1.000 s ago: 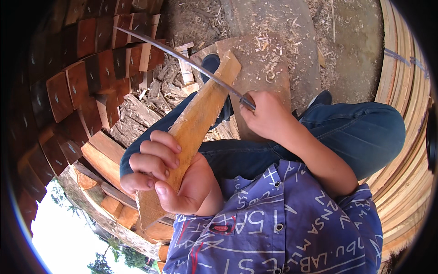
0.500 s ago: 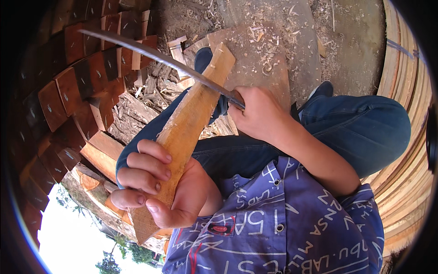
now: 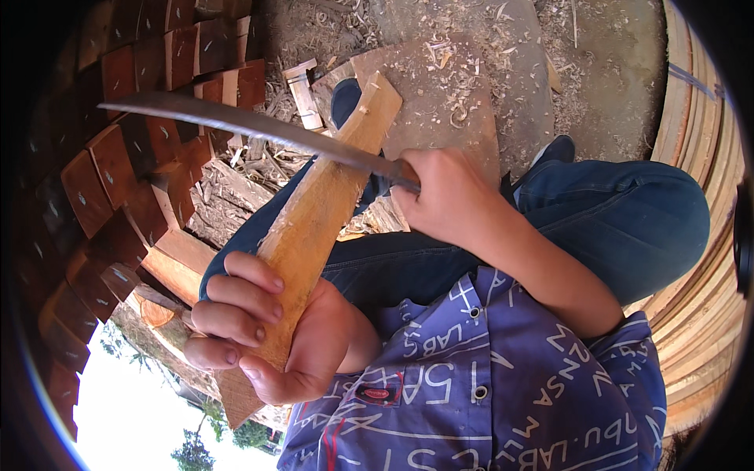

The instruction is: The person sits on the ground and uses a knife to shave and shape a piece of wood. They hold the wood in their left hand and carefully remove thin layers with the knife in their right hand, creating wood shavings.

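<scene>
My left hand [image 3: 275, 337] is wrapped round the lower part of a pale, roughly hewn wood piece [image 3: 314, 212], thumb on one side and fingers on the other. The piece slants up and away over my legs, its far end narrower. In my right hand [image 3: 444, 192] is a long knife [image 3: 259, 129], its handle mostly hidden in the closed fist. Its blade lies across the upper half of the wood and reaches far out to the left. Whether the edge bites into the wood cannot be made out.
Stacked reddish-brown wooden blocks [image 3: 110, 165] rise at the left. On the right stands a bundle of long thin pale strips [image 3: 691, 259]. A flat board [image 3: 432, 86] littered with shavings lies ahead, beside a small wood offcut [image 3: 303, 94]. My bent legs [image 3: 620, 212] frame the work.
The knife blade has turned so that its broad side shows more, and its tip has swung down and left. The wood and my left hand have shifted slightly down and left.
</scene>
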`<act>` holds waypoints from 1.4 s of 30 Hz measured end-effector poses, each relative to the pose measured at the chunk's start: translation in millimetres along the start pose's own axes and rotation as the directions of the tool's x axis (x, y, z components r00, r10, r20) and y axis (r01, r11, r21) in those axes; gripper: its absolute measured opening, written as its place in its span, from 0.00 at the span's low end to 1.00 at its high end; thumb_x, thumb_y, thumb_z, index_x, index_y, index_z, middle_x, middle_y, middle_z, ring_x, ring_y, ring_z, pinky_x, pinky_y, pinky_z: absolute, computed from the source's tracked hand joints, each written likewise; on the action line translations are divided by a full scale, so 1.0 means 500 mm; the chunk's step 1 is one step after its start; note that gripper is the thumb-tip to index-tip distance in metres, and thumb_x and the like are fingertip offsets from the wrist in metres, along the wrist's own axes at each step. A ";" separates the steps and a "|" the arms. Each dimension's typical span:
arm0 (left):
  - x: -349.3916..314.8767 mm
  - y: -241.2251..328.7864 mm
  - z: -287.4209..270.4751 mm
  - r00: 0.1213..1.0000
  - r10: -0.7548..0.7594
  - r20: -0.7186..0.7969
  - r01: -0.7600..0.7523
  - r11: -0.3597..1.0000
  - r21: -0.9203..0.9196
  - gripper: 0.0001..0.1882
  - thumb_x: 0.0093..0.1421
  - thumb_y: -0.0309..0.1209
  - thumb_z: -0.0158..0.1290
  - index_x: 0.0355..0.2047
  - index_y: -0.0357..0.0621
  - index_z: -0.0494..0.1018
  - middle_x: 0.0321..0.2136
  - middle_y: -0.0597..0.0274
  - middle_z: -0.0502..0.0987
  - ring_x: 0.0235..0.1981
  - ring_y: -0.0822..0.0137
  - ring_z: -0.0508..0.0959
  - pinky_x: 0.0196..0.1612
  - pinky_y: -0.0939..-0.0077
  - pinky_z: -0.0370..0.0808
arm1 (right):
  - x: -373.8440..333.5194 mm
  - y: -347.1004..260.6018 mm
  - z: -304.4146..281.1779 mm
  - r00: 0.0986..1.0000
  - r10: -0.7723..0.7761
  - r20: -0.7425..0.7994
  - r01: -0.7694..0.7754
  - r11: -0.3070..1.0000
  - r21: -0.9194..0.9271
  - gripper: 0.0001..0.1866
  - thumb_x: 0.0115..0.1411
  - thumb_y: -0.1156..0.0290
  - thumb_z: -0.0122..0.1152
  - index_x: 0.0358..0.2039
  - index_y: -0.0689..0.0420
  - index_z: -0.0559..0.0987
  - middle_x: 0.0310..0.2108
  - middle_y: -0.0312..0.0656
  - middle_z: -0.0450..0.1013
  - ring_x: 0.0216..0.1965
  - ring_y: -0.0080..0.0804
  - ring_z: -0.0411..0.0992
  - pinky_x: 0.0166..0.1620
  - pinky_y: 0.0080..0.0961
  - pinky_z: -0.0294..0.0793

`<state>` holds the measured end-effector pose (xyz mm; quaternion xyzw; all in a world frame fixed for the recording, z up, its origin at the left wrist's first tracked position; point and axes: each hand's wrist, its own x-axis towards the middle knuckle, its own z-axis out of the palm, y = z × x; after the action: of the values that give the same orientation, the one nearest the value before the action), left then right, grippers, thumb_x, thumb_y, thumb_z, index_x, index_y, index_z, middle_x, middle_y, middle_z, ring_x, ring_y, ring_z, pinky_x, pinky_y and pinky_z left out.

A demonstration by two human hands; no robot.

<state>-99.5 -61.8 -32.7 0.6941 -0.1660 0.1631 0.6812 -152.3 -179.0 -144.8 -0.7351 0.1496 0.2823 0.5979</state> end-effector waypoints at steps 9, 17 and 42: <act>0.008 -0.005 -0.003 0.998 -0.018 -0.058 0.017 1.000 -0.014 0.07 0.53 0.33 0.45 0.24 0.51 0.58 0.18 0.69 0.56 0.18 0.74 0.58 0.27 0.74 0.59 | 0.010 0.022 0.003 0.998 0.020 -0.064 -0.019 1.000 0.012 0.11 0.51 0.69 0.57 0.27 0.66 0.77 0.22 0.59 0.72 0.29 0.58 0.73 0.36 0.45 0.72; 0.024 -0.015 -0.013 0.997 -0.042 -0.069 0.040 0.998 -0.038 0.08 0.53 0.34 0.46 0.23 0.51 0.58 0.18 0.70 0.56 0.19 0.75 0.58 0.27 0.74 0.60 | 0.034 0.047 0.011 0.994 0.087 -0.073 -0.084 0.995 0.049 0.11 0.51 0.68 0.58 0.27 0.65 0.77 0.23 0.58 0.73 0.30 0.57 0.74 0.37 0.45 0.73; 0.027 -0.019 -0.004 0.998 -0.011 -0.063 0.009 1.000 -0.025 0.08 0.54 0.32 0.46 0.25 0.51 0.57 0.18 0.70 0.56 0.18 0.75 0.58 0.26 0.77 0.60 | 0.058 0.066 -0.004 0.981 0.193 -0.033 -0.192 0.981 0.036 0.12 0.52 0.68 0.57 0.29 0.65 0.79 0.25 0.60 0.74 0.32 0.57 0.74 0.38 0.46 0.73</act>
<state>-82.9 -59.8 -35.0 0.6809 -0.1431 0.1793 0.6955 -146.9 -185.5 -188.0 -0.7124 0.2353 0.3229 0.5769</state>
